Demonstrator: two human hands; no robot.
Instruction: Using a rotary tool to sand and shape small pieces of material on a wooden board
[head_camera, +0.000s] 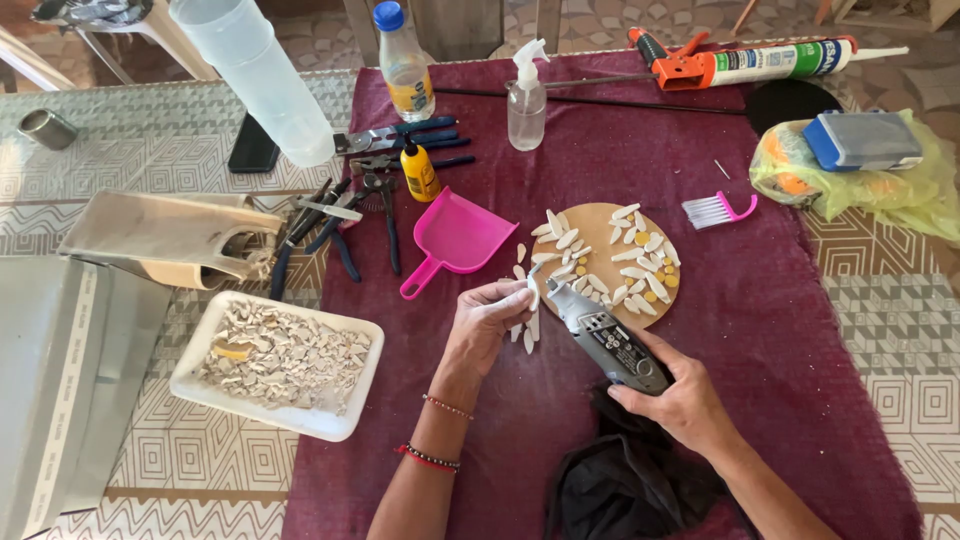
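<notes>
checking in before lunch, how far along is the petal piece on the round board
Done: many white petal pieces lie arranged on the round wooden board. In hand: the left hand holds one piece against the rotary tool in the right hand. Left: loose pieces beside the board.

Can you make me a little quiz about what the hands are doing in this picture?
1. True or false: the right hand holds a grey rotary tool.
2. What does the left hand pinch? A) a white petal-shaped piece B) the pink dustpan C) the spray bottle
3. What shape is the wooden board under the white pieces?

Key: 1 true; 2 A; 3 round.
</notes>
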